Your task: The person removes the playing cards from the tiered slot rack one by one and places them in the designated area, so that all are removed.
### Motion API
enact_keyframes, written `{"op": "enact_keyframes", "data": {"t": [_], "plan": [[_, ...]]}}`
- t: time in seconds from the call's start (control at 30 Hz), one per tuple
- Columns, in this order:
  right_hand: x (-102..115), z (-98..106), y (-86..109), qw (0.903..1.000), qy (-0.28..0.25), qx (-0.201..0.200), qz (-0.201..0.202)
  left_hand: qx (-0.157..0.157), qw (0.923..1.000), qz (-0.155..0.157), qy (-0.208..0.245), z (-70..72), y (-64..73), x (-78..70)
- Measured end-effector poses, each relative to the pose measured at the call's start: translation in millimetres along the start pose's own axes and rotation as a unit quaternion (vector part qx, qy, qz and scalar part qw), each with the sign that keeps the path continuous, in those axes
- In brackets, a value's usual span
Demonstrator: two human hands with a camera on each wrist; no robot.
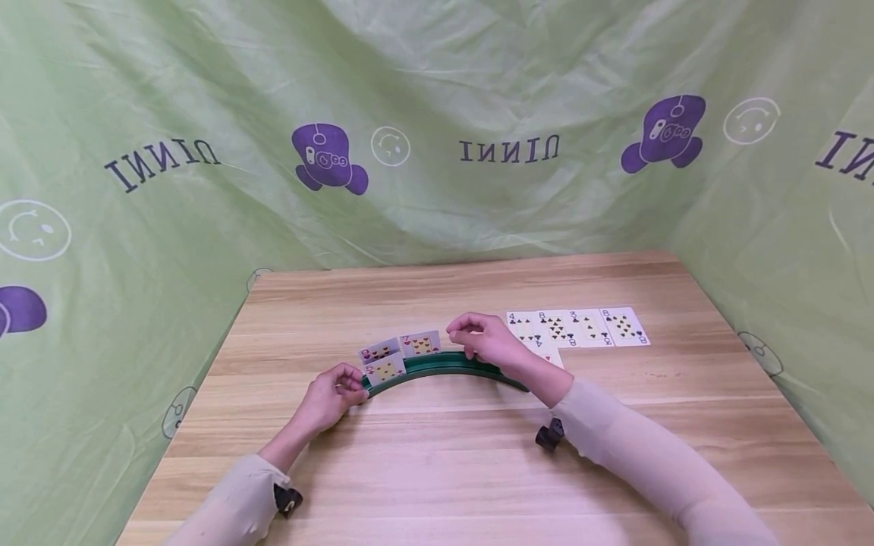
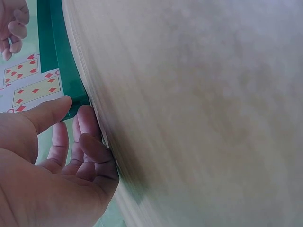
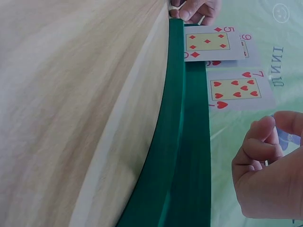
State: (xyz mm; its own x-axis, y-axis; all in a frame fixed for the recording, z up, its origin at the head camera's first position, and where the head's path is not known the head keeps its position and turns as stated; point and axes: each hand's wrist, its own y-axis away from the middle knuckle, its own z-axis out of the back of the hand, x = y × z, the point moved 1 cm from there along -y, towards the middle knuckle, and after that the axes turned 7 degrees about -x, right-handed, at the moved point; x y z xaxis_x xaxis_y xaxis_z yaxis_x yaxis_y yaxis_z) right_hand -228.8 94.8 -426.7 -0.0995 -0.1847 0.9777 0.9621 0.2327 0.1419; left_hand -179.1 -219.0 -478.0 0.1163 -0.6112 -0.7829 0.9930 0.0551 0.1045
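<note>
A curved green card holder [image 1: 454, 362] stands on the table. My left hand [image 1: 329, 396] pinches its left end, the thumb [image 2: 52, 112] against the front and fingertips at the lower edge. The five of diamonds [image 1: 385, 369] stands in the holder's front row. Behind it, partly covered, is a nine [image 1: 378, 352] with red hearts. To its right stands the seven of hearts [image 1: 421, 344] in the back row. Over the holder's right half hovers my right hand [image 1: 488, 341], fingers loosely bent, thumb near the index fingertip, with no card visible between them.
Right of my right hand, several cards lie face up in a row, among them a four of clubs [image 1: 523, 327] and an eight [image 1: 624, 327] at the right end. Another card [image 1: 550, 353] shows partly behind my right wrist. Green printed cloth [image 1: 437, 205] hangs behind the table [image 1: 437, 470].
</note>
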Motion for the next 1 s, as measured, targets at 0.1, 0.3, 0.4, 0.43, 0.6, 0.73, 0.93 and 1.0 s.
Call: {"op": "enact_keyframes", "data": {"t": [0.1,0.3,0.4,0.43,0.6,0.73,0.93,1.0], "plan": [[1,-4,-1.8,1.0000,0.005,-0.001,0.009,0.000,1.0000,0.002,0.000,-0.2,0.4,0.1],[3,-10,-6.4,0.9996,0.017,-0.005,0.023,0.001,1.0000,0.009,-0.001,-0.4,1.4,0.0],[3,-13,-8.2,0.9993,0.024,-0.004,0.028,0.001,1.0000,0.009,-0.002,-0.4,1.4,0.0],[4,-13,-8.6,0.9992,0.027,-0.003,0.031,0.000,1.0000,0.008,-0.003,-0.5,1.2,0.2],[6,-16,-9.8,0.9989,0.036,0.001,0.031,-0.004,1.0000,-0.003,0.003,-1.0,0.4,1.0],[5,-18,-11.2,0.9988,0.037,0.001,0.032,-0.005,0.9999,-0.008,0.014,-1.1,0.3,0.8],[6,-17,-12.6,0.9988,0.036,-0.006,0.033,-0.008,0.9999,0.000,0.013,-0.9,0.0,0.2],[6,-16,-12.8,0.9986,0.039,-0.010,0.034,-0.008,0.9999,0.003,0.011,-0.8,0.0,0.2]]}}
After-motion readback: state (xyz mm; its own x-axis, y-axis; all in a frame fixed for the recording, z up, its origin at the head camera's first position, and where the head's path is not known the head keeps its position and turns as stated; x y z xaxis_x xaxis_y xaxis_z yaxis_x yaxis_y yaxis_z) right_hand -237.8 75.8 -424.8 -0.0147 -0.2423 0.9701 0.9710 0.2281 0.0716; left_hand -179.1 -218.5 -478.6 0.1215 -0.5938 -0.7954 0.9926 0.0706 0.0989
